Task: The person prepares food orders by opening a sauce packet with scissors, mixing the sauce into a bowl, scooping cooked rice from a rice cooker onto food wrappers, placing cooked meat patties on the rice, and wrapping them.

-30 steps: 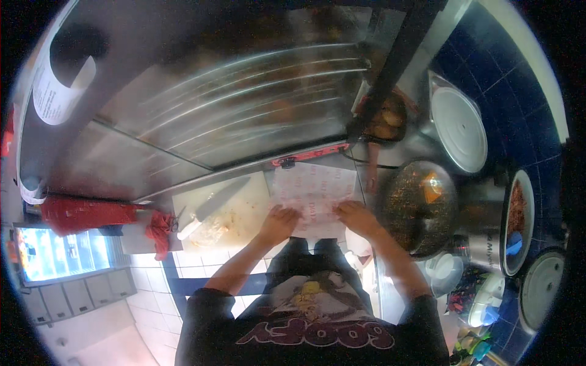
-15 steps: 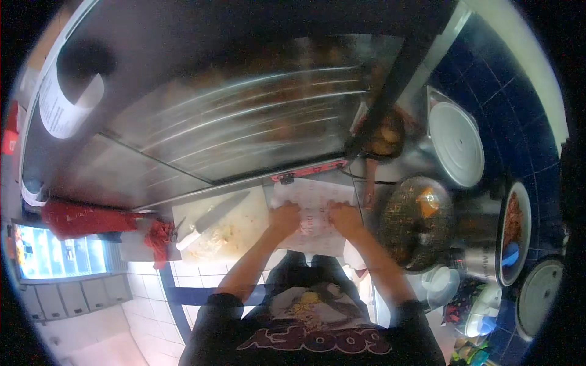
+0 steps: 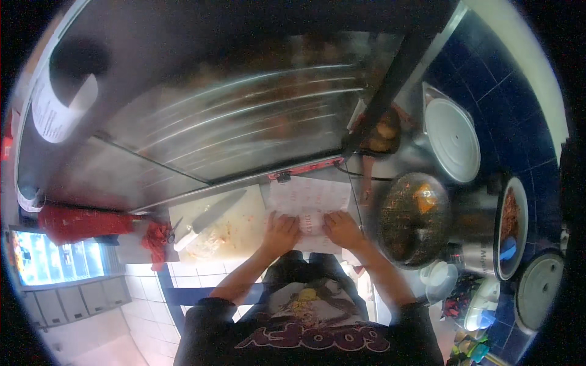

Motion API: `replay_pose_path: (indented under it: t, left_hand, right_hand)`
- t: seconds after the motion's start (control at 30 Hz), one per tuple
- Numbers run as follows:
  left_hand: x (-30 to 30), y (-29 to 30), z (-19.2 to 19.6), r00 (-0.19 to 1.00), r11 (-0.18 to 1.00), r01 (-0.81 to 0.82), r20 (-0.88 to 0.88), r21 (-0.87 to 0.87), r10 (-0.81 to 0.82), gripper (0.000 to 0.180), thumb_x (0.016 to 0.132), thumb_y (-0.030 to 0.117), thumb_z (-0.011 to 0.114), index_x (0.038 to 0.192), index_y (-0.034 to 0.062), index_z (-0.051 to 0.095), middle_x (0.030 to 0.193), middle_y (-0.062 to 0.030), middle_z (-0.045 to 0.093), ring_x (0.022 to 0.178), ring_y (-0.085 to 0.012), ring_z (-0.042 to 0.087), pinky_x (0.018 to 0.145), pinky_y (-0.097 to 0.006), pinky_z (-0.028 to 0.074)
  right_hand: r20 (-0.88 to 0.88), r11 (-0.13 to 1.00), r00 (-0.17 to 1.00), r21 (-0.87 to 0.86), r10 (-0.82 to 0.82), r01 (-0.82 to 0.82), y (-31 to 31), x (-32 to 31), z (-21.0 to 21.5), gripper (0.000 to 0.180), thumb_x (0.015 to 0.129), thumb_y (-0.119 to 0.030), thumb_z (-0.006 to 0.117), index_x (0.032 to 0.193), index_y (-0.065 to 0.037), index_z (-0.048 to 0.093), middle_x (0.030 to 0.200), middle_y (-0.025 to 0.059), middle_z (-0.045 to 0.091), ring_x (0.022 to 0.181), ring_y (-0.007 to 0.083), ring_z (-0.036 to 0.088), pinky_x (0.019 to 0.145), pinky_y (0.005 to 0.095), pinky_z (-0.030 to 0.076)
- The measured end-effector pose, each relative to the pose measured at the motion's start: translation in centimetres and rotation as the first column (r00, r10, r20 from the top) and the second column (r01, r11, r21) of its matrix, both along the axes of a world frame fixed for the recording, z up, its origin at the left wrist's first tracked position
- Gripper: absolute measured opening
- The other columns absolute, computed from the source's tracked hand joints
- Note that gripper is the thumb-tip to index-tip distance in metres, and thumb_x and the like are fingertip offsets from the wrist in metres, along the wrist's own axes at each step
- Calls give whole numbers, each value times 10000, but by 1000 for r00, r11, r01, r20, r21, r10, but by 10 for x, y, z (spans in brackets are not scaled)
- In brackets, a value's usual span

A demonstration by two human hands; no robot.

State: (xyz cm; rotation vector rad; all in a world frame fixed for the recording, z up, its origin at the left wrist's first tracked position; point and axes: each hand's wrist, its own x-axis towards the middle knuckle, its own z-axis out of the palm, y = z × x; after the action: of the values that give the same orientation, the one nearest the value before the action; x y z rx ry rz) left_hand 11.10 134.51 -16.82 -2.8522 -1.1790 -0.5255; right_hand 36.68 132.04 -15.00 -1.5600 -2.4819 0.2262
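- Paper, white with faint red print, was the thing in hand: the wrapping sheet (image 3: 308, 210) lay on the steel surface (image 3: 366, 183) with both hands on its near half.
- Head view: the left hand (image 3: 279, 232) and right hand (image 3: 343, 229) had drawn closer together than a second before, when they sat wider apart on the sheet.
- Fingers (image 3: 287, 221) of both hands were curled down and closing around a small bundle (image 3: 310, 222) at the sheet's middle; I judged a fold or roll was being started.
- Left of the left fingers lay a white cutting board (image 3: 213, 229), smeared, with a large knife (image 3: 207, 218) across it.
- Right of the right fingers sat a round dark pan (image 3: 414, 219), close beside the sheet.
- Beyond the fingers rose a glass display front (image 3: 232, 122).
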Motion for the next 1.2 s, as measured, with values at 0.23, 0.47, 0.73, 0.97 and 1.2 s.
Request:
replay_pose_path:
  t: [0.23,0.47,0.73,0.97,1.2]
  left_hand:
    - [3,22,-12,977,981,-77,185,-176,110,243,892,262,618,1075,117,684,979,-61,665,1018,-282,593,959,-531,415]
    - [50,44,49,820,794,-74,417,-603,393,207,882,170,615,1032,76,723,926,-125,687,971,-343,602,868,-427,465]
    - [66,-14,158,668,739,629,317,242,-673,218,820,93,669,1035,66,702,945,-29,659,962,-220,559,873,-462,461]
    - [129,-105,187,135,367,738,409,567,-903,59,912,163,660,953,124,678,941,-35,660,941,-232,557,874,-484,441]
    - [197,-280,169,120,293,950,744,106,-657,228,865,63,532,1008,-69,652,1015,-182,650,982,-366,571,903,-478,446]
  right_hand:
    - [-63,994,996,-86,-69,63,17,-3,-5,396,790,-251,685,1087,8,644,968,172,658,946,364,632,838,483,504]
    - [-604,590,80,-727,-793,352,10,-15,0,439,953,-366,577,1157,16,652,1084,195,700,940,345,679,802,415,540]
    - [-494,833,-745,-534,-447,-146,-95,-28,89,509,960,-530,567,1175,-74,631,1087,78,697,996,215,667,898,407,527]
    - [-69,965,-997,-263,-30,-11,-247,-80,136,516,955,-628,488,1086,-165,674,934,7,716,765,150,659,649,304,520]
    - [-411,773,-848,-395,334,496,-397,-42,146,537,1018,-540,388,1265,-104,581,1179,89,662,1026,235,649,912,398,507]
